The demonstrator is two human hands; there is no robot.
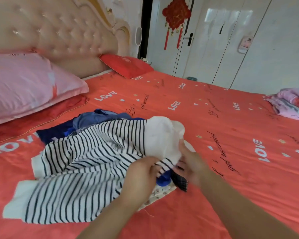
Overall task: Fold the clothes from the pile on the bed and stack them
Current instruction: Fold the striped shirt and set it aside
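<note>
Nearest, at 6 o'clock of the view, both forearms reach into the pile; the left hand (141,171) has its fingers curled over the edge of the striped garment (86,163), clamped on the cloth; the right hand (188,163), at 3 o'clock of the left, is motion-blurred against the white garment (160,135), and whether it grips cannot be told.

Step in hand, as judged: separating one item from the pile; no folded stack is visible, so the task stands near its start.

Next move calls for: lifting the striped garment free of the dark checked piece (180,182) and floral piece (160,192) beneath the hands, then spreading it flat on bare bed sheet (214,118) at 3 o'clock of the pile.

Blue clothes (86,121) lie at 11 o'clock of the hands, partly under the stripes.

Containers: none holding clothes is in view; a small teal object (191,78) near the wardrobe (248,40) at 12 o'clock may be a bin, contents hidden.
</note>
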